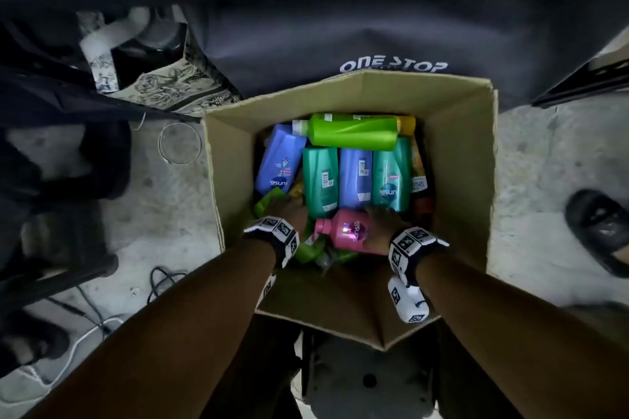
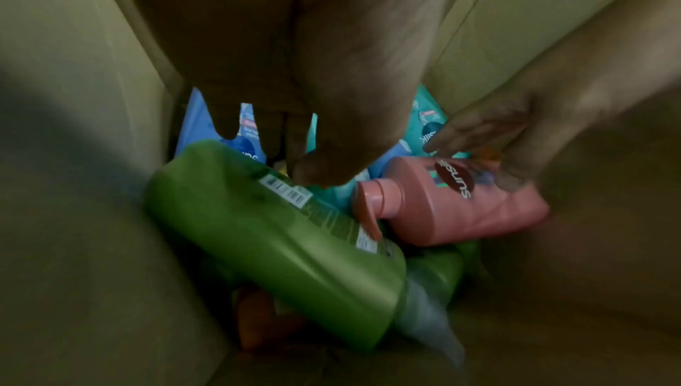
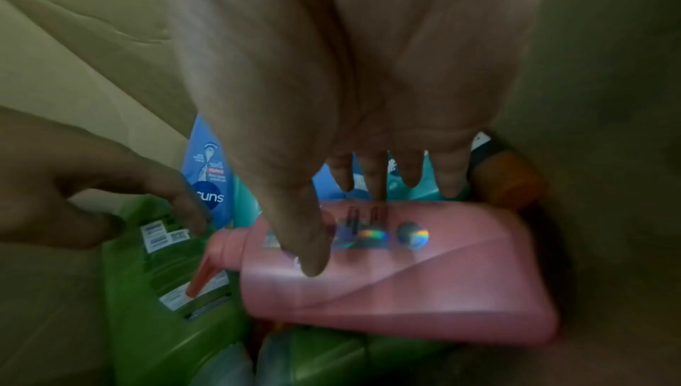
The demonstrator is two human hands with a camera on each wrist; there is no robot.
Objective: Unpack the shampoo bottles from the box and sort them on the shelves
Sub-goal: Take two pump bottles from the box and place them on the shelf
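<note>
An open cardboard box holds several shampoo bottles lying flat: blue, teal and a bright green one across the back. Both my hands are inside at the near end. My right hand spreads over a pink Sunsilk bottle. Its thumb rests on the label and its straight fingers reach past the far edge. My left hand hovers with relaxed fingers over a dark green bottle, touching its upper end.
The box walls close in around both hands. On the concrete floor, a black sandal lies to the right and cables to the left. A dark cloth printed ONE STOP hangs behind the box.
</note>
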